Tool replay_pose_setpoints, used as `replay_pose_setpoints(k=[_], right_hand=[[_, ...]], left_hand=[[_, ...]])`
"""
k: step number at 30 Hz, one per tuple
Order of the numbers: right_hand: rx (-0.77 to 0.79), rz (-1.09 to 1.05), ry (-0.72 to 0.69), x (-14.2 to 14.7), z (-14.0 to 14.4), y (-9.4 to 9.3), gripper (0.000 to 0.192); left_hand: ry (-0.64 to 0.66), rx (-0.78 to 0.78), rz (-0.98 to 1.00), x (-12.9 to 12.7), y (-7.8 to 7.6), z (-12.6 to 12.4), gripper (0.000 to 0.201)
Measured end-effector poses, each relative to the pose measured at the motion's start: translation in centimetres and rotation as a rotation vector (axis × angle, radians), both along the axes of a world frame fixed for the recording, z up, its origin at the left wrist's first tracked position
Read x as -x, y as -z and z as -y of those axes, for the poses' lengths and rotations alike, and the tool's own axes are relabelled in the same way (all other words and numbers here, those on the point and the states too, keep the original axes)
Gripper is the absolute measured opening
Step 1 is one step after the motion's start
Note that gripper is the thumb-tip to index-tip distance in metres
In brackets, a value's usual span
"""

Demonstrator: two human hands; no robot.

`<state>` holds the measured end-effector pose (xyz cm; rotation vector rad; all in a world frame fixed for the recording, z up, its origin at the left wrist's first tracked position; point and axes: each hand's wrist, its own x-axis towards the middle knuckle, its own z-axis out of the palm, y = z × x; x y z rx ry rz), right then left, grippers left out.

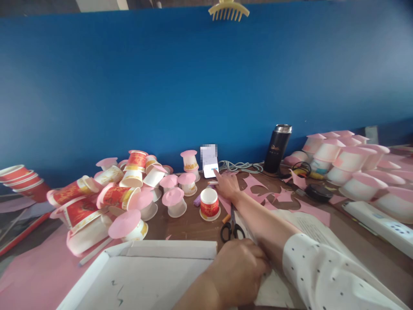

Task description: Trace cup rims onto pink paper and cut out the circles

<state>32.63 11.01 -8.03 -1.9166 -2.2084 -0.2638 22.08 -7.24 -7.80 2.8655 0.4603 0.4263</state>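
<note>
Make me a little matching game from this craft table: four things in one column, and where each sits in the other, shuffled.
Things:
1. scissors
2. black flask
3. right hand
4. left hand

Places:
A. upright by the blue wall, right of the phone
B. forefinger out, touching the phone's lower edge
C. flat on the table, below the upturned red cup
D. closed, resting by the white cardboard tray

Pairs: 1-C, 2-A, 3-B, 4-D
</note>
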Motion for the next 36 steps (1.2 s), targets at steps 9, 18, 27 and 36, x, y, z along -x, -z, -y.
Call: replay_pose_setpoints(k=[9, 18, 27, 36], right_hand=[[0.017, 0.01, 0.015, 0.0, 0.1, -0.2, 0.07], [0.001, 0.015, 0.013, 0.0, 0.0, 0.0, 0.071], [0.012, -0.009, -0.02, -0.2, 0.6, -0.4, 0.059], [0.078, -0.014, -0.029, -0.4, 1.6, -0.6, 0.058]], left_hand=[[0.001, -0.004, -0.014, 0.0, -0.1, 0.0, 0.003], [0.014, -0.007, -0.01, 0.0, -0.1, 0.0, 0.002], [-0.003, -0.008, -0.024, 0.1, -0.3, 0.1, 0.004], [-0.016, 0.011, -0.055, 0.1, -1.0, 0.3, 0.016]])
